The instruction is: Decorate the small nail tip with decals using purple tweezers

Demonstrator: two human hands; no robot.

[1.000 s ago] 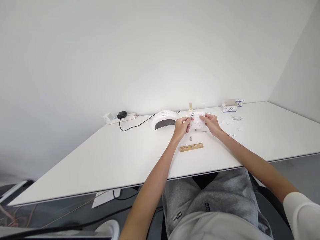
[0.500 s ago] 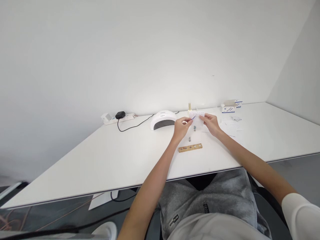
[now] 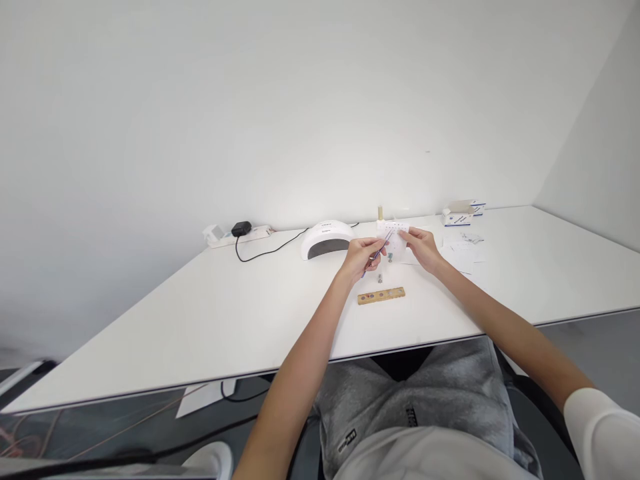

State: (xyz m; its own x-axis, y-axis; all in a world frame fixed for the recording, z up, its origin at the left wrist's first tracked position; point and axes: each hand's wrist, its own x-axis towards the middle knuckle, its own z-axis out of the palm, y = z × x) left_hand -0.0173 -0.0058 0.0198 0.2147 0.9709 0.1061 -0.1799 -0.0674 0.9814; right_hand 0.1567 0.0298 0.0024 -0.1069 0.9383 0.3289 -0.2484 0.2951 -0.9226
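Observation:
My left hand [image 3: 364,256] is closed around thin blue tweezers [image 3: 375,255], their tips touching or just in front of a white sheet with small marks in rows [image 3: 395,241]. The sheet's right edge is pinched by my right hand [image 3: 421,246], which holds it raised above the table. Below the hands lies a wooden strip with round spots along it [image 3: 381,296]. Between strip and sheet are a small silvery piece [image 3: 380,279] and a small bluish-green piece [image 3: 390,257], both too small to name.
A white arched nail lamp [image 3: 327,239] stands left of my hands. Behind the sheet is a bottle with a beige cap [image 3: 380,213]. Small boxes [image 3: 457,215] and papers [image 3: 463,255] lie right. A power strip [image 3: 255,233] with a black adapter [image 3: 241,229] sits at the back left.
The tweezers in my left hand have tilted, their shaft now showing below the fingers. My left hand has turned slightly and shifted a little left; my right hand stays almost still.

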